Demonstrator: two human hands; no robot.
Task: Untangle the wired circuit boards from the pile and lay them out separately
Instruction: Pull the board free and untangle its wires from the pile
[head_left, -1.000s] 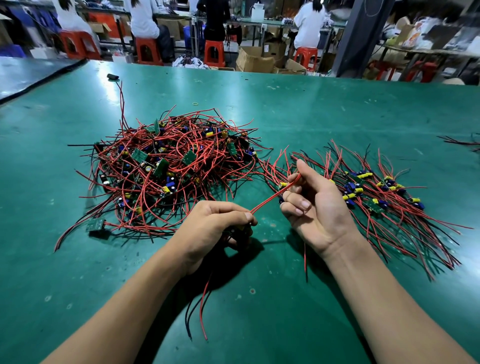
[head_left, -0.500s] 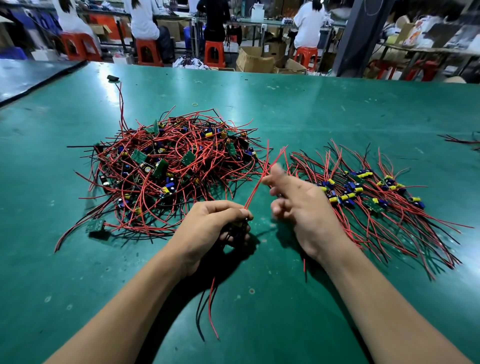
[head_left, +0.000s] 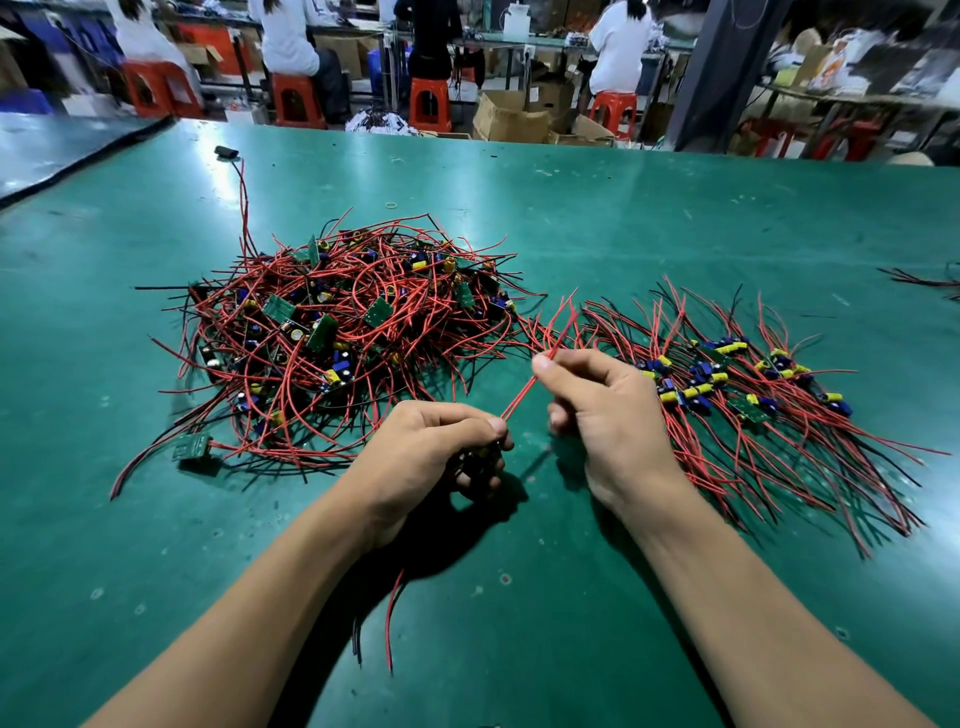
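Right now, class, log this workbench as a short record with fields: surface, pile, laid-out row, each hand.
surface: green table
pile: tangled boards and red wires, left of centre
laid-out row: separated boards, right side
left hand: closed on a dark part, its wires trailing below
right hand: pinching the red wire pair stretched between the hands

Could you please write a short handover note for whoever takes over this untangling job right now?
Left hand: closed around one wired board, mostly hidden in the palm, its loose leads trailing toward you.
Right hand: fingers pinching that board's red wire, stretched taut between the hands.
Tangled pile: left of centre on the green table, still large.
Laid-out boards: spread in a row on the right.
Done: part of the row. Left: place the held board in the row, then continue through the pile.
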